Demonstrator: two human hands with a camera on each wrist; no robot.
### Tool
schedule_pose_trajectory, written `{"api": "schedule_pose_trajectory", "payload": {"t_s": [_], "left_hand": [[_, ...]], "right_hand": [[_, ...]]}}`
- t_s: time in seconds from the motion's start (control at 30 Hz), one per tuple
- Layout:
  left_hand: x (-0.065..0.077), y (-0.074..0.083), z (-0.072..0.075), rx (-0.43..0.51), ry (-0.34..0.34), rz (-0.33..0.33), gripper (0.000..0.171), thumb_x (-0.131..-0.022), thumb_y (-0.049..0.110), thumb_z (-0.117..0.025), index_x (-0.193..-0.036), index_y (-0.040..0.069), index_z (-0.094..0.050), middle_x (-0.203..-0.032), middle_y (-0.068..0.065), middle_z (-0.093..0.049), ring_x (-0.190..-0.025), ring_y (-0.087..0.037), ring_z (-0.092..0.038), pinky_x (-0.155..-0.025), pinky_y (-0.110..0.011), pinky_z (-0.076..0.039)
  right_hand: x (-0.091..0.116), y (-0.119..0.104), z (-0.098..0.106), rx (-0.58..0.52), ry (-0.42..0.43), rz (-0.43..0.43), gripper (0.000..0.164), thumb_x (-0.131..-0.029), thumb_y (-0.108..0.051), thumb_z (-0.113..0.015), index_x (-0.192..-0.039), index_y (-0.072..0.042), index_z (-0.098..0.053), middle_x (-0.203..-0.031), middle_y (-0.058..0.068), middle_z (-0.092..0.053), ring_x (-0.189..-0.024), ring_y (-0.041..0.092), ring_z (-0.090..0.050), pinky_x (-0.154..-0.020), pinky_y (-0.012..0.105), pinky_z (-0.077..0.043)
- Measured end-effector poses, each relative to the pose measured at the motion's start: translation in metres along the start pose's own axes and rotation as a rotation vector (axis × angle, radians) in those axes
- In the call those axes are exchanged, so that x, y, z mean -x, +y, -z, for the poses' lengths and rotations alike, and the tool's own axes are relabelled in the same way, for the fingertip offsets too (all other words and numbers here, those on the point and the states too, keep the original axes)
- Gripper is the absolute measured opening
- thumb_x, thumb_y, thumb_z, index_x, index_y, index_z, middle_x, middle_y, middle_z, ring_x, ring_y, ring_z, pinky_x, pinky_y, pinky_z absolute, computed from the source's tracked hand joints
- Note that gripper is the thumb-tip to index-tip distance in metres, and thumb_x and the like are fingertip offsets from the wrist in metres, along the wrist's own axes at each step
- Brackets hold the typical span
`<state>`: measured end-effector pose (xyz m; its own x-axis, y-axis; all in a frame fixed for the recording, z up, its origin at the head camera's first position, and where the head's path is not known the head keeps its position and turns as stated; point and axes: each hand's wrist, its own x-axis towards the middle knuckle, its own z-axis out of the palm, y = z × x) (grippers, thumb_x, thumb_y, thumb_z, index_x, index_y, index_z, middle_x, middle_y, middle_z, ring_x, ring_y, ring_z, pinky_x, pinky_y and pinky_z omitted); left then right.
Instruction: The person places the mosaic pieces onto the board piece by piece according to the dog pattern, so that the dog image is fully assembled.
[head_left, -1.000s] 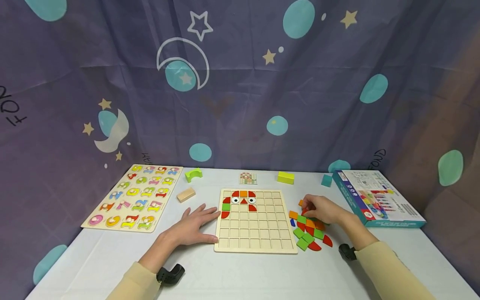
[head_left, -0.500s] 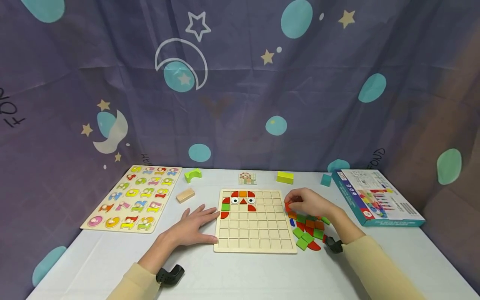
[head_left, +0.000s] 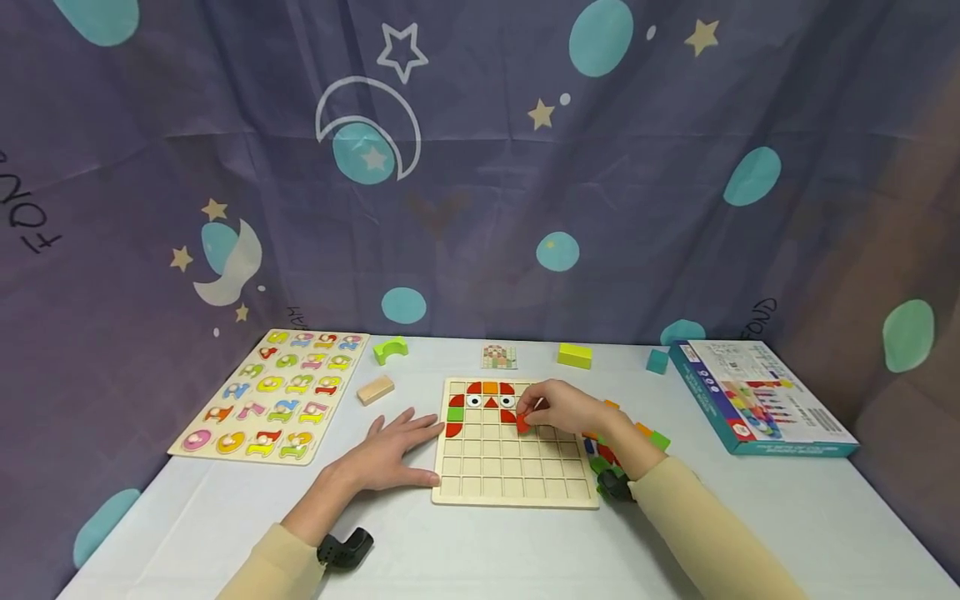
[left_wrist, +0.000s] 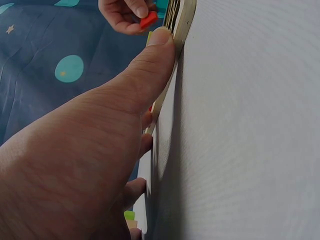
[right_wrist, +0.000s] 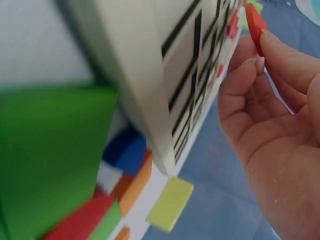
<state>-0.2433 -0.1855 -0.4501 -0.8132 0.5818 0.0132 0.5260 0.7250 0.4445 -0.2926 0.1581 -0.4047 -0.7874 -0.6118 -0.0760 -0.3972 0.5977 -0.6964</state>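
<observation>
A square wooden grid board (head_left: 510, 492) lies mid-table, with red, orange and green tiles and two eye tiles (head_left: 474, 401) in its upper left cells. My left hand (head_left: 390, 454) rests flat at its left edge, fingers spread and the thumb touching the rim. Over the board, my right hand (head_left: 562, 407) pinches a red tile (head_left: 522, 425) between thumb and fingers, just right of the tile group. The right wrist view shows that red tile (right_wrist: 256, 30) tilted at the fingertips. Loose tiles (head_left: 600, 454), partly hidden under the right forearm, lie beside the board.
A number puzzle board (head_left: 307, 450) lies at left and a teal box (head_left: 787, 417) at right. Behind the grid board are a pattern card (head_left: 498, 357), a yellow block (head_left: 574, 356), a teal block (head_left: 657, 361) and a green arch (head_left: 391, 350). A plain wooden block (head_left: 376, 390) sits left.
My right hand has moved left from the loose tiles to over the grid board, carrying a red tile. The left hand stays at the board's edge.
</observation>
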Motion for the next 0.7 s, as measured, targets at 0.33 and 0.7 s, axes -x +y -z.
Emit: {"api": "schedule_pose_trajectory", "payload": {"t_s": [0.33, 0.7], "left_hand": [[0.000, 0.000, 0.000, -0.001, 0.005, -0.001, 0.087, -0.082, 0.066, -0.072, -0.153, 0.020, -0.048, -0.159, -0.003, -0.039, -0.150, -0.039, -0.018, -0.111, -0.073, -0.007], [-0.001, 0.000, -0.001, -0.008, 0.007, -0.004, 0.087, -0.082, 0.066, -0.071, -0.153, 0.020, -0.049, -0.159, -0.002, -0.039, -0.150, -0.038, -0.019, -0.111, -0.073, -0.007]], "right_hand": [[-0.012, -0.011, -0.010, 0.040, -0.046, 0.030, 0.009, -0.097, -0.001, -0.066, -0.105, -0.005, -0.069, -0.096, 0.003, -0.067, -0.086, 0.015, -0.060, -0.077, 0.030, -0.052], [-0.011, -0.009, -0.012, 0.063, -0.041, 0.010, 0.011, -0.093, 0.002, -0.069, -0.101, -0.005, -0.070, -0.092, -0.002, -0.065, -0.085, 0.013, -0.060, -0.078, 0.028, -0.052]]}}
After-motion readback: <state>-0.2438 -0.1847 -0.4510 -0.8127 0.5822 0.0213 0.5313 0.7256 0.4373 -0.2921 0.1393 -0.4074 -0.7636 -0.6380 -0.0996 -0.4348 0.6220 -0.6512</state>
